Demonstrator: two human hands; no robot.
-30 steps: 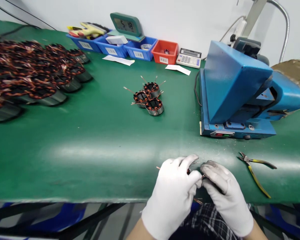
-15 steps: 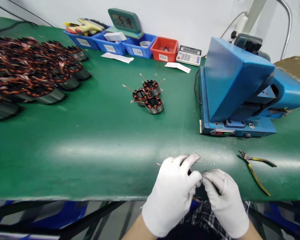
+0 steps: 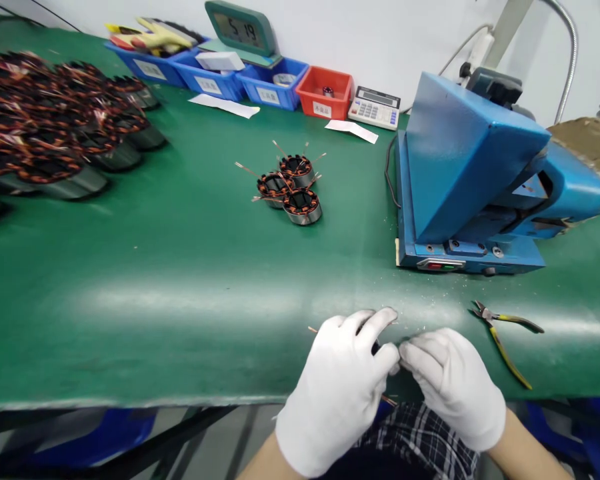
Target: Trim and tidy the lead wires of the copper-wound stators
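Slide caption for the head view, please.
Gloved left hand around a mostly hidden part, right hand close by, open pliers at right.

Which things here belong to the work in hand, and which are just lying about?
Probably the work:
mostly hidden wired part in the left hand
three wound cores
heap of similar cores
pliers near the right hand

Probably just lying about:
clock
calculator
paper strips

The clock (image 3: 240, 31) reads "5 19"; the red bin (image 3: 320, 97) bears "不良品".
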